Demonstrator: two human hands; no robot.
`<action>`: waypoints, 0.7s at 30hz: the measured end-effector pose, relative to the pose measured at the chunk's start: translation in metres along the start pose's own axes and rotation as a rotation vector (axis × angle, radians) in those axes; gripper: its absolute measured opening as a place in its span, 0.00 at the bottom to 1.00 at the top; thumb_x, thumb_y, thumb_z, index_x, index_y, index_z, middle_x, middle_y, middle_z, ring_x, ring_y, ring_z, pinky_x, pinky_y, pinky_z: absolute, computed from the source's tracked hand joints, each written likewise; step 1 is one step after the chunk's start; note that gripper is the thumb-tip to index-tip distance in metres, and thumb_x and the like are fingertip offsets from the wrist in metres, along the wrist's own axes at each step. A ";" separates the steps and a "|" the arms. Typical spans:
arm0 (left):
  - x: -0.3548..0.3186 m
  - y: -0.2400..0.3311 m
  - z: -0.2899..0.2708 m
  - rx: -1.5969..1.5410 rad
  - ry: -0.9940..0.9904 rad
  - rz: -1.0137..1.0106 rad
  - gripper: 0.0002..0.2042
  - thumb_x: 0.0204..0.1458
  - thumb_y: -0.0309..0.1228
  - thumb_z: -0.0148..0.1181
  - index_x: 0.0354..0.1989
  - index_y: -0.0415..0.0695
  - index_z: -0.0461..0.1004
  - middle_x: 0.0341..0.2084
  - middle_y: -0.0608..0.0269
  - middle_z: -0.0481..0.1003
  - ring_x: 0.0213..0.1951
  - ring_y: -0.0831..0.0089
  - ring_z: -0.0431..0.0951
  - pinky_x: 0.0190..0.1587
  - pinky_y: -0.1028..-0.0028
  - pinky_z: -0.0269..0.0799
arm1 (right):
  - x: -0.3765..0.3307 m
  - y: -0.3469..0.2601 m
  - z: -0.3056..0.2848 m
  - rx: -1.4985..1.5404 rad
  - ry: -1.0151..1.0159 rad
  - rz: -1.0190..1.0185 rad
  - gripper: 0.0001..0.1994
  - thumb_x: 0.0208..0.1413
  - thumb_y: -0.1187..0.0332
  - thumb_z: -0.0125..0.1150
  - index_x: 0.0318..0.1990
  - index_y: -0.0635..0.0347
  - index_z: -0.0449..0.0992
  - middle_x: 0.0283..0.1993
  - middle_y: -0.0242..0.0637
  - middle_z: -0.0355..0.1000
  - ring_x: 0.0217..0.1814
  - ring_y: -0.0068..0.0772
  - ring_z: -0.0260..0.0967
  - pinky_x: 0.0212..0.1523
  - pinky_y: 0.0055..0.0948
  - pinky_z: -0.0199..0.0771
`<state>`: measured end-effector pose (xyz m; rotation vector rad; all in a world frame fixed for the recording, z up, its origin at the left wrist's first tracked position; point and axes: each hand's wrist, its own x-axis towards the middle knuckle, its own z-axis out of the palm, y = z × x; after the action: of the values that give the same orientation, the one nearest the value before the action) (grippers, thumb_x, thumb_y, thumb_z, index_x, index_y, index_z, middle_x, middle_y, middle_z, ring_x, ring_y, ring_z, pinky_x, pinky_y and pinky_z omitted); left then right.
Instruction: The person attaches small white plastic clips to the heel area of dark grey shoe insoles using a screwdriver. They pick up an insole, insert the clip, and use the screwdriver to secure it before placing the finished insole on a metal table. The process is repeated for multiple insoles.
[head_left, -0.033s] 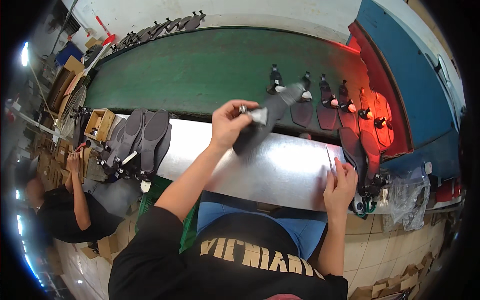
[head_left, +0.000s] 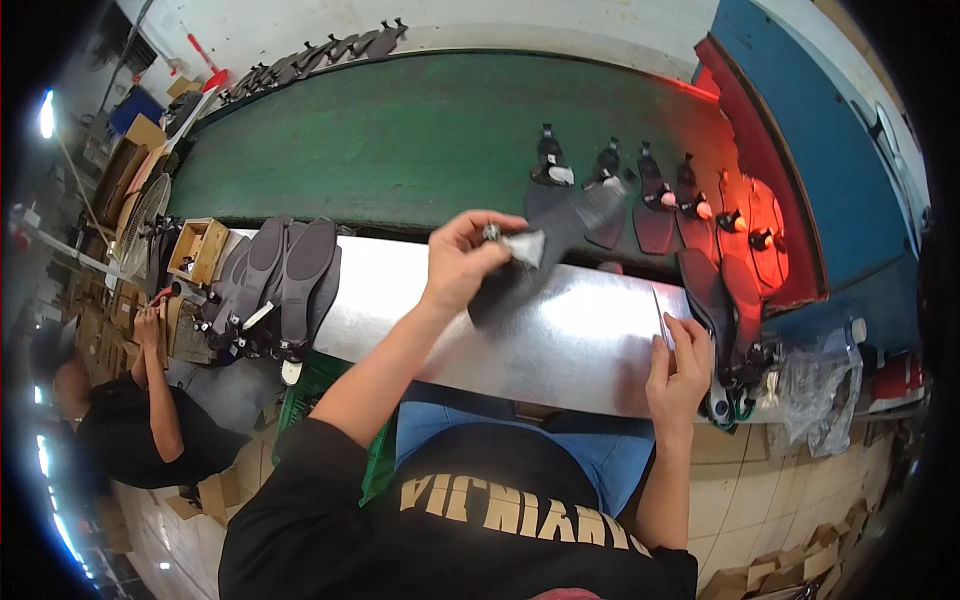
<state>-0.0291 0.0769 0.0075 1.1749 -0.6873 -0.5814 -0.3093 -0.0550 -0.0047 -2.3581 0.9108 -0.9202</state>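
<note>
Left grip [head_left: 460,265] on blurred sole [head_left: 512,290], sandals [head_left: 549,150] partly hidden behind

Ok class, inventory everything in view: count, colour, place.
Metal table: one, silver, centre
Held sole: one, dark grey, over table
Thin tool: one, silvery, above table
Belt: one, green, behind table
Belt soles: at least six, dark, right end
Left soles: several, grey, table's left
Right soles: several, dark, table's right
Far soles: several, dark, belt's far edge
Box: one, brown, by left soles
Panel: one, blue, right
Bag: one, clear, right
Crate: one, green, under table
Cartons: several, brown, floor
Co-worker: one, black top, left
Left grip: one, bare, holding sole
Right grip: one, bare, holding tool
</note>
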 end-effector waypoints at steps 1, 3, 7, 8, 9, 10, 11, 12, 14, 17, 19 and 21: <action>-0.018 0.002 0.009 -0.082 -0.074 -0.065 0.13 0.45 0.15 0.56 0.41 0.39 0.73 0.45 0.50 0.77 0.44 0.70 0.78 0.50 0.71 0.73 | 0.001 -0.011 0.001 0.181 0.051 -0.037 0.13 0.51 0.72 0.62 0.44 0.61 0.76 0.47 0.45 0.69 0.53 0.43 0.66 0.53 0.34 0.65; -0.049 0.003 0.030 -0.221 -0.156 -0.292 0.12 0.45 0.16 0.58 0.39 0.40 0.73 0.45 0.48 0.77 0.44 0.69 0.78 0.50 0.70 0.74 | -0.005 -0.025 0.011 0.986 -0.125 0.139 0.16 0.52 0.66 0.66 0.42 0.62 0.68 0.57 0.47 0.65 0.62 0.39 0.61 0.63 0.38 0.57; -0.086 0.001 0.042 -0.402 -0.231 -0.515 0.09 0.49 0.20 0.62 0.39 0.37 0.75 0.47 0.44 0.75 0.46 0.67 0.78 0.52 0.67 0.75 | 0.001 -0.062 0.017 1.531 -0.149 0.374 0.17 0.50 0.69 0.67 0.43 0.64 0.66 0.51 0.47 0.68 0.53 0.39 0.68 0.58 0.39 0.65; -0.088 0.003 0.042 -0.416 -0.240 -0.530 0.10 0.49 0.20 0.62 0.40 0.36 0.76 0.48 0.44 0.75 0.47 0.67 0.78 0.53 0.67 0.75 | 0.001 -0.062 0.014 1.541 -0.119 0.357 0.17 0.50 0.70 0.66 0.43 0.64 0.66 0.48 0.46 0.69 0.50 0.37 0.69 0.55 0.37 0.67; -0.091 0.004 0.041 -0.431 -0.247 -0.545 0.10 0.49 0.19 0.62 0.41 0.36 0.76 0.49 0.44 0.74 0.47 0.66 0.78 0.53 0.66 0.75 | 0.000 -0.061 0.011 1.550 -0.089 0.341 0.16 0.50 0.72 0.65 0.44 0.64 0.66 0.45 0.44 0.69 0.46 0.35 0.70 0.53 0.36 0.68; -0.093 0.007 0.039 -0.441 -0.245 -0.552 0.11 0.49 0.19 0.62 0.42 0.36 0.76 0.49 0.44 0.74 0.48 0.66 0.77 0.54 0.66 0.75 | 0.001 -0.061 0.008 1.567 -0.072 0.319 0.16 0.50 0.73 0.64 0.44 0.65 0.66 0.43 0.42 0.70 0.42 0.33 0.70 0.50 0.35 0.70; -0.095 0.006 0.036 -0.422 -0.237 -0.537 0.12 0.48 0.18 0.62 0.43 0.36 0.76 0.49 0.45 0.74 0.48 0.65 0.77 0.54 0.66 0.75 | 0.001 -0.065 0.001 1.519 -0.077 0.353 0.15 0.48 0.78 0.62 0.42 0.62 0.65 0.38 0.36 0.66 0.38 0.26 0.64 0.44 0.29 0.67; -0.098 0.003 0.034 -0.403 -0.230 -0.522 0.12 0.48 0.18 0.62 0.43 0.36 0.76 0.50 0.46 0.74 0.48 0.65 0.77 0.54 0.66 0.75 | -0.001 -0.061 -0.001 1.412 -0.111 0.305 0.15 0.46 0.79 0.62 0.40 0.61 0.64 0.37 0.34 0.64 0.38 0.24 0.61 0.42 0.26 0.65; -0.101 0.002 0.028 -0.391 -0.219 -0.531 0.13 0.48 0.16 0.61 0.43 0.36 0.77 0.49 0.50 0.75 0.50 0.66 0.76 0.54 0.66 0.74 | -0.008 -0.061 -0.001 1.197 -0.168 0.221 0.17 0.44 0.81 0.63 0.38 0.58 0.62 0.36 0.31 0.61 0.38 0.19 0.56 0.41 0.21 0.61; -0.108 -0.001 0.018 -0.316 -0.237 -0.533 0.14 0.48 0.16 0.61 0.45 0.37 0.76 0.47 0.50 0.75 0.47 0.67 0.78 0.51 0.67 0.77 | -0.029 -0.077 -0.001 0.964 -0.268 0.246 0.17 0.42 0.80 0.68 0.35 0.59 0.64 0.36 0.29 0.62 0.39 0.19 0.59 0.42 0.18 0.61; -0.112 0.000 0.019 -0.384 -0.196 -0.530 0.15 0.49 0.17 0.61 0.47 0.38 0.75 0.46 0.49 0.75 0.44 0.67 0.79 0.46 0.69 0.80 | -0.040 -0.074 0.002 0.852 -0.322 0.208 0.15 0.42 0.78 0.68 0.38 0.63 0.70 0.37 0.33 0.69 0.40 0.22 0.65 0.44 0.21 0.65; -0.115 -0.002 0.019 -0.420 -0.169 -0.517 0.16 0.49 0.17 0.61 0.48 0.38 0.75 0.46 0.48 0.75 0.41 0.67 0.80 0.42 0.71 0.82 | -0.045 -0.076 0.007 0.840 -0.261 0.216 0.18 0.42 0.78 0.68 0.43 0.66 0.72 0.39 0.37 0.73 0.42 0.24 0.69 0.46 0.23 0.67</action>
<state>-0.1203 0.1480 -0.0106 0.9081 -0.3673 -1.2088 -0.2979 0.0303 0.0174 -1.5726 0.5102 -0.6949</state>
